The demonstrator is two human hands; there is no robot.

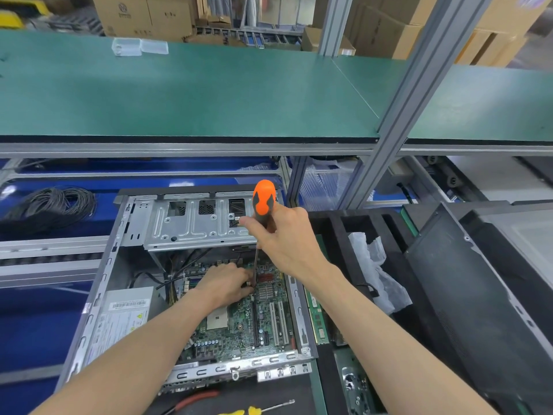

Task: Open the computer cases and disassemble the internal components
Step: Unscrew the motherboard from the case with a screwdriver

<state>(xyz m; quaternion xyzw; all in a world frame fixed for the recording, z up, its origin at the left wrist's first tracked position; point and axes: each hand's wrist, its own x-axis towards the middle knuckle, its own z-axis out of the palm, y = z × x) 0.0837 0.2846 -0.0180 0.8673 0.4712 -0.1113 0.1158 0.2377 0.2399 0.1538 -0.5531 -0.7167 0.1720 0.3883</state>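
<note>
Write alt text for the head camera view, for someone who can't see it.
A right hand grips an orange-handled screwdriver, tip down on the motherboard inside an open computer case, while the left hand steadies near the tip.

left hand [226, 283]: fingers curled, lowered | right hand [281, 235]: clenched, raised

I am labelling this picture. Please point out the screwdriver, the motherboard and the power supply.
screwdriver [263, 200]: head view, orange handle top.
motherboard [239, 327]: head view, green board middle.
power supply [122, 319]: head view, labelled grey top face.
</note>
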